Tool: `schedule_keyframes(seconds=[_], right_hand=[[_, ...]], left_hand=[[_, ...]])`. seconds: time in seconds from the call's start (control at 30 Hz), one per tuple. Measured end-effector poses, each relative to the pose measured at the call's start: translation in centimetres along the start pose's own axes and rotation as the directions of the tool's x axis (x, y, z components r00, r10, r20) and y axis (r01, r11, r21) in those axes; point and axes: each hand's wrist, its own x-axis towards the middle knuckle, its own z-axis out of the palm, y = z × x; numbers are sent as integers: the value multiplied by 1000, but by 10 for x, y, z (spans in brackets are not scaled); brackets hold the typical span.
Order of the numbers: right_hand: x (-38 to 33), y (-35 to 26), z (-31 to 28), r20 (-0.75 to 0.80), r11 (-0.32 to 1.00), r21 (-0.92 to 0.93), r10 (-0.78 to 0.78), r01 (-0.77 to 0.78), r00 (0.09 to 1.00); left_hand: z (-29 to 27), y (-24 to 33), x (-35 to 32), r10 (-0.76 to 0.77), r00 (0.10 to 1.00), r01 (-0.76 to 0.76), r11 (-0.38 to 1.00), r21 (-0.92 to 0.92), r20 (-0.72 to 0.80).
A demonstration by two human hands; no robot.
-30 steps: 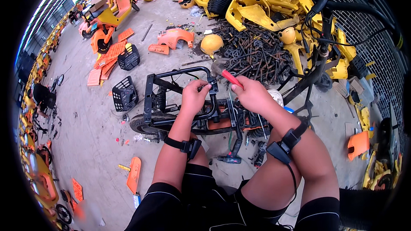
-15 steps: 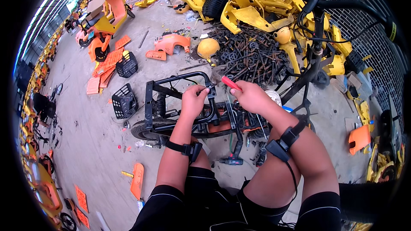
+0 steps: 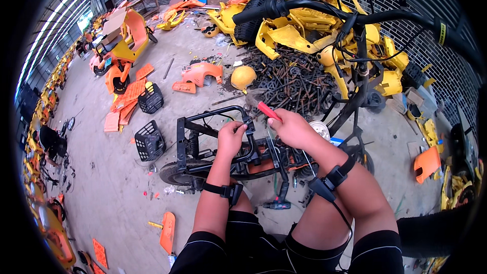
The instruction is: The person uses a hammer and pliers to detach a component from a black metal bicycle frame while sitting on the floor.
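In my right hand [image 3: 294, 131] is a red-handled tool [image 3: 268, 111] with a grey metal head; the head is too small and blurred to name its kind. It points up and left, past the corner of a black tubular vehicle frame [image 3: 213, 112]. Beside that corner, my left hand [image 3: 231, 139] is closed, thumb and fingertips pinched together against the frame's bracket. What the pinch holds, if anything, is hidden. The frame lies in front of me with its rear wheel [image 3: 175, 173] at the left. A cordless drill [image 3: 277, 205] rests on the floor below it.
Past the frame lies a heap of dark metal parts [image 3: 299, 66], with yellow body panels [image 3: 289, 35] behind it. Black handlebars [image 3: 324, 4] cross the upper right. Two black baskets [image 3: 150, 141] and orange panels [image 3: 124, 102] lie at the left. An orange-yellow scooter [image 3: 129, 38] stands farther back.
The view has tilted and shifted, so the scene sits slightly lower around the frame. Both hands keep nearly the same place at the frame corner, with the red-handled tool still in the right.
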Motion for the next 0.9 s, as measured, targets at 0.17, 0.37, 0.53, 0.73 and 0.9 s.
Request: schedule_keyframes(seconds=[0.17, 0.37, 0.53, 0.73, 0.9], right_hand=[[2, 20, 24, 25, 996, -89, 25, -22, 999], [-10, -11, 4, -43, 999, -9, 43, -44, 998], [-8, 1, 15, -17, 995, -68, 65, -67, 998], [-6, -1, 14, 18, 993, -64, 97, -95, 995], [-11, -12, 9, -92, 1000, 14, 24, -23, 995]], left_hand=[[3, -2, 0, -5, 1000, 5, 1000, 12, 14], [-3, -4, -2, 25, 1000, -25, 999, 27, 1], [-1, 3, -3, 1, 1000, -2, 1000, 20, 28], [-1, -5, -1, -13, 1000, 12, 1000, 20, 24], [0, -7, 0, 0, 1000, 0, 1000, 29, 21]])
